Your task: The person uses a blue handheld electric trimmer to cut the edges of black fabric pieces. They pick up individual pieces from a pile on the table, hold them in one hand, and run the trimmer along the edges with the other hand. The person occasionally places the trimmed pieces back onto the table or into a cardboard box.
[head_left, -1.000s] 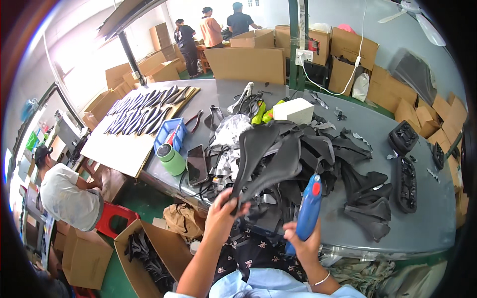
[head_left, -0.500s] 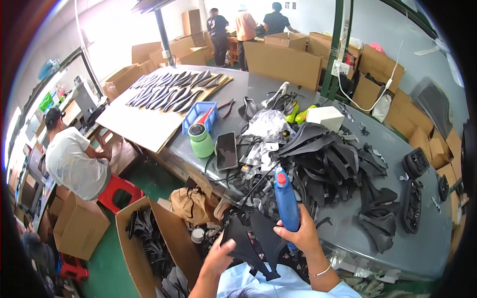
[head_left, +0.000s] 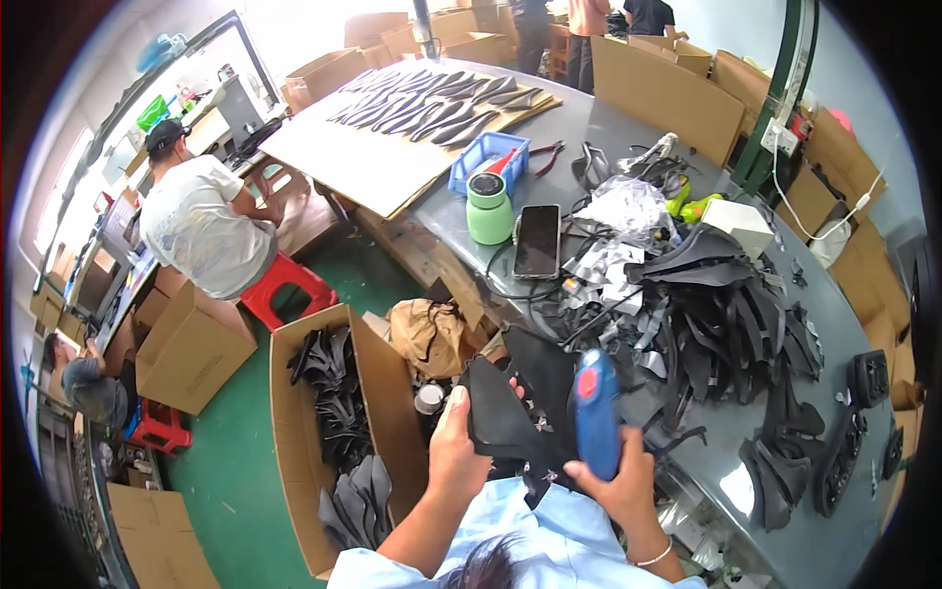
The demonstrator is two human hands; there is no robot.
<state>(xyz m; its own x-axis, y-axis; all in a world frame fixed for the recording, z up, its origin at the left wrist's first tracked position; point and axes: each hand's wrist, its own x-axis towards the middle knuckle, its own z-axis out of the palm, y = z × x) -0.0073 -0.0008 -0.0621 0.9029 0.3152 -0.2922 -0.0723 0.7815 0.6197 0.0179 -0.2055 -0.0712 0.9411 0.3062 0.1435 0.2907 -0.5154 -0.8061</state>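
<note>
My left hand grips a black moulded plastic part at its left edge, held up in front of my chest. My right hand is closed round a blue hand-held power tool, standing upright right beside the part. Both are over the near edge of the grey table. A big heap of similar black parts lies on the table just beyond the tool.
An open cardboard box holding black parts stands on the green floor at my left. On the table are a green jug, a phone, a blue tray and a white box. A person sits on a red stool.
My head has turned left and down, bringing the floor box into view. Both hands have drawn the black part and blue tool from the table heap toward my chest.
</note>
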